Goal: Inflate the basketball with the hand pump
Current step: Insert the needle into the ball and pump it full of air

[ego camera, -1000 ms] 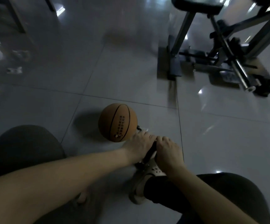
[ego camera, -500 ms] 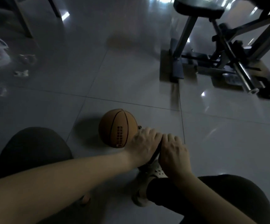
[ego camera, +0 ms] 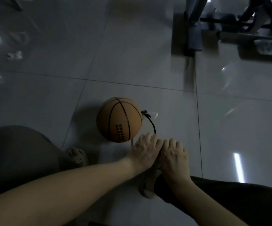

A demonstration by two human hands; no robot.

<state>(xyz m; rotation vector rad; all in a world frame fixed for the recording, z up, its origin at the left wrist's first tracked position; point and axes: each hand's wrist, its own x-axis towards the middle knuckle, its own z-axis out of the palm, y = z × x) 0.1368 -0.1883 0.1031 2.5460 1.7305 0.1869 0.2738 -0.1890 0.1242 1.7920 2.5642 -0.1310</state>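
An orange basketball (ego camera: 119,119) with black seams rests on the grey tiled floor just ahead of me. A thin black hose (ego camera: 152,125) runs from its right side down under my fingers. My left hand (ego camera: 144,150) and my right hand (ego camera: 173,156) sit side by side, both closed over the dark pump handle (ego camera: 159,156), which shows only as a sliver between them. The pump body is hidden beneath my hands.
My right foot in a pale sandal (ego camera: 146,185) is planted under the hands, and my left foot (ego camera: 78,157) is beside my dark-clad knee (ego camera: 18,157). A metal exercise machine (ego camera: 229,26) stands at the back right. Small pale scraps (ego camera: 14,54) lie on the floor at the left.
Both hands have stayed clamped on the handle and shifted slightly. The view has tilted downward, so the ball and hose fitting now show more fully and the machine has slid toward the top edge.
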